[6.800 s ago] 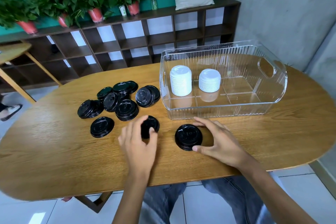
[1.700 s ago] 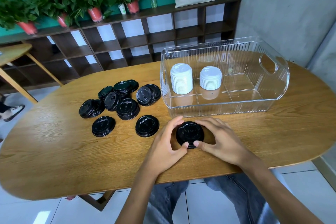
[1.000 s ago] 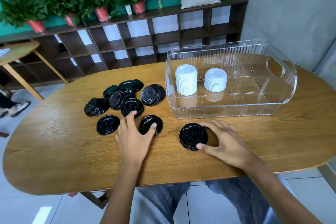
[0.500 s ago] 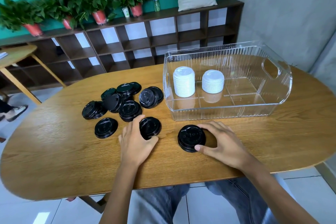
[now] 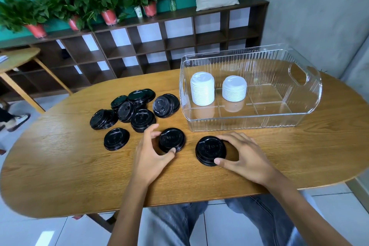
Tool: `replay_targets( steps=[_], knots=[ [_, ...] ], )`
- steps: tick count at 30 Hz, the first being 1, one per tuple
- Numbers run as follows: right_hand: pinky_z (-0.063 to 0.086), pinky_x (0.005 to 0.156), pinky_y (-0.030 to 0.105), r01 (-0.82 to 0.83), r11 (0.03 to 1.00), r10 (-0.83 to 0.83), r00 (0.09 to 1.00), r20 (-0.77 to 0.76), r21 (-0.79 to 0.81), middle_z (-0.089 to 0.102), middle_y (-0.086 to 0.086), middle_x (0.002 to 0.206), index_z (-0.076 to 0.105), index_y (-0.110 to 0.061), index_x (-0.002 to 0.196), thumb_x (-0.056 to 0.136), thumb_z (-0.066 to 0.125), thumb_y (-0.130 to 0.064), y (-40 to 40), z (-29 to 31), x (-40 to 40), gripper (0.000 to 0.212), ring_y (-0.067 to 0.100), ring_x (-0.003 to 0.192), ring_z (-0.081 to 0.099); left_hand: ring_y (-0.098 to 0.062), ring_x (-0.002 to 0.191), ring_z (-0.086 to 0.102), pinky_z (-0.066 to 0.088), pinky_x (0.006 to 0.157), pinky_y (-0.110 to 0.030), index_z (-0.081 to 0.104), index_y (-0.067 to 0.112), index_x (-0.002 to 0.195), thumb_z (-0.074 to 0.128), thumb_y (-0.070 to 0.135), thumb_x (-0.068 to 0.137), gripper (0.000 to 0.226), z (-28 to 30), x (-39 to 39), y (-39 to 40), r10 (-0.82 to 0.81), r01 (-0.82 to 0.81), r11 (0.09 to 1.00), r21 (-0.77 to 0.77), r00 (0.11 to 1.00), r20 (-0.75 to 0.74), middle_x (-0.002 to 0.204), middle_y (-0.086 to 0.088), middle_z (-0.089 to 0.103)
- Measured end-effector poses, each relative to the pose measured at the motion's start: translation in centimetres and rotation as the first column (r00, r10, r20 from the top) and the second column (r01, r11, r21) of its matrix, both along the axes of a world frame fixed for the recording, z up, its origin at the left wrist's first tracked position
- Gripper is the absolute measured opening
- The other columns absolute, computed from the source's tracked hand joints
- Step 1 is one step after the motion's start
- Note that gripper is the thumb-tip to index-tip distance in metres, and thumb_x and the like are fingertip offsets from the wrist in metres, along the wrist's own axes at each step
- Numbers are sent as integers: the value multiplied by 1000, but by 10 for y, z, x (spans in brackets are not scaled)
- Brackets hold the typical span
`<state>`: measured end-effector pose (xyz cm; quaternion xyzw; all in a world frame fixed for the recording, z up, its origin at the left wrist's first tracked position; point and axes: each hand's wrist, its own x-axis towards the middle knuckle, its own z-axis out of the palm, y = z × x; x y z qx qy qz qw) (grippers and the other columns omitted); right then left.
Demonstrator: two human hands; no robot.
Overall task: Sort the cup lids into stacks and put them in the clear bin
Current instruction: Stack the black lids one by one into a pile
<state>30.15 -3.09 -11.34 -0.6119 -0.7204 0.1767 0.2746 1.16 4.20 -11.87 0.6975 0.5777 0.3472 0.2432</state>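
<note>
My left hand (image 5: 148,155) pinched a single black lid (image 5: 172,139); my right hand (image 5: 242,156) gripped the black lid stack (image 5: 210,150) on the bench (image 5: 60,166).

Both hands (image 5: 151,156) (image 5: 242,156) curl thumb-and-fingers on the table.

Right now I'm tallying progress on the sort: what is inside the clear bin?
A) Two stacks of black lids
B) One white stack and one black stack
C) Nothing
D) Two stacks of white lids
D: the clear bin holds a taller white lid stack and a shorter white lid stack side by side, while all the black lids sit outside it on the wooden table.
</note>
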Motion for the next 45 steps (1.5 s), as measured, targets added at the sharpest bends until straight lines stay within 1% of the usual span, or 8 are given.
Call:
replay_targets(
  steps=[5, 9, 12, 17, 22, 28, 35, 45],
  knots=[
    [26, 107, 28, 3, 1000, -3, 1000, 2, -7, 50, -24, 134, 46, -37, 142, 80, 61, -69, 1, 0, 0, 71, -1, 127, 38, -1, 119, 56, 43, 105, -30, 37, 47, 142, 89, 37, 75, 85, 1, 4, -5, -47, 42, 998, 51, 993, 108, 123, 25, 58],
    [26, 108, 28, -5, 1000, 5, 1000, 2, -7, 50, -25, 133, 46, -39, 142, 80, 59, -72, 0, 1, 0, 72, -1, 127, 38, -15, 123, 61, 48, 102, -24, 42, 41, 144, 86, 40, 73, 83, -1, 20, -22, -206, 174, 976, 128, 927, 313, 126, 15, 64],
    [28, 109, 31, -18, 1000, 18, 999, -34, -16, 49, -26, 134, 44, -39, 144, 80, 57, -73, -1, 5, -1, 74, 0, 128, 39, -18, 124, 61, 49, 101, -25, 42, 44, 146, 85, 44, 74, 84, -3, 42, -33, -285, 258, 955, 143, 932, 224, 130, 14, 63],
    [31, 114, 45, -29, 1000, 30, 985, -171, 5, 54, -22, 134, 43, -33, 148, 98, 55, -47, -5, 7, 4, 53, 2, 131, 44, -12, 121, 63, 51, 102, -27, 40, 49, 147, 86, 49, 73, 87, -2, 48, -28, -316, 299, 946, 123, 936, 156, 130, 20, 64],
    [32, 113, 43, -24, 1000, 25, 994, -103, 15, 55, -23, 132, 47, -34, 145, 96, 51, -52, -3, 7, 1, 53, 3, 128, 45, -5, 122, 60, 47, 102, -19, 33, 62, 144, 84, 58, 72, 88, 0, 52, -30, -351, 345, 934, 96, 934, 59, 131, 29, 60],
    [31, 111, 37, 1, 1000, 0, 999, -54, 20, 57, -18, 132, 49, -34, 143, 97, 58, -38, -1, 4, 1, 47, 5, 128, 43, -3, 124, 57, 42, 100, -11, 35, 52, 149, 82, 54, 75, 88, -1, 57, -28, -390, 388, 920, 59, 921, 17, 133, 27, 60],
    [30, 108, 34, 4, 1000, -4, 1000, -25, 29, 57, -18, 131, 50, -35, 142, 98, 53, -47, -2, 3, 0, 46, 4, 127, 43, -1, 125, 57, 44, 100, -13, 37, 52, 147, 79, 52, 77, 81, -4, 55, -27, -374, 373, 927, 40, 927, 10, 134, 29, 58],
    [31, 105, 32, -13, 1000, 13, 1000, -4, 2, 56, -20, 130, 50, -37, 142, 87, 39, -69, -2, 4, 0, 64, 3, 124, 43, 4, 125, 55, 42, 102, -11, 33, 60, 144, 79, 53, 78, 81, -5, 54, -26, -384, 383, 923, 33, 923, 8, 133, 32, 57]
  ],
)
